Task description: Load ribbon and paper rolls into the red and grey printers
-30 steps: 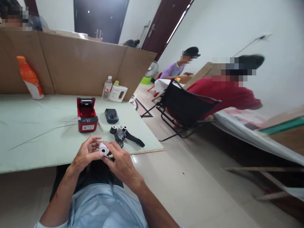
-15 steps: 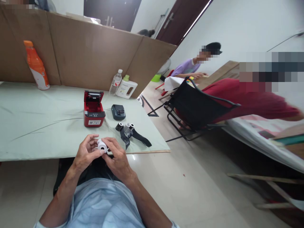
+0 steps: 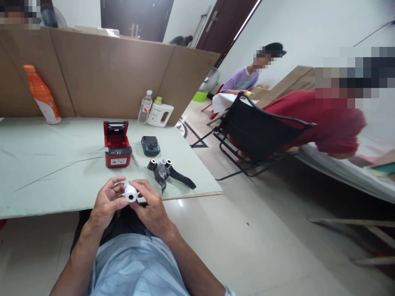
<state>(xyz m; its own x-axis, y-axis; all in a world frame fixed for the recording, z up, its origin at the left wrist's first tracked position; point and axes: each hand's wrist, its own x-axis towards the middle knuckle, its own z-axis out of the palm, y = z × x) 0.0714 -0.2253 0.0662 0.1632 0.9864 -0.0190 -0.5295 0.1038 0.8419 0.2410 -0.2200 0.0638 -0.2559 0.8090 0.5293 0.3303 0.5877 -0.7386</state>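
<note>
A small white paper roll [image 3: 130,192] is pinched between both my hands at the near edge of the table. My left hand [image 3: 106,203] curls round its left side and my right hand [image 3: 150,207] grips it from the right. Just beyond on the pale green table [image 3: 46,164] stands a red label printer [image 3: 116,144] with its lid up. A dark grey device [image 3: 150,145] lies to its right. Two more rolls in black wrapping [image 3: 163,170] lie close to my right hand.
An orange bottle [image 3: 41,98], a clear water bottle [image 3: 145,107] and a white jug [image 3: 160,113] stand against the cardboard partition [image 3: 108,78]. To the right are a black folding chair [image 3: 259,133] and a person in red [image 3: 324,119]; another person in purple sits farther back.
The view shifted slightly. My hands stayed on the roll and turned it a little, so its hollow core now faces me. The person in red leaned farther right.
</note>
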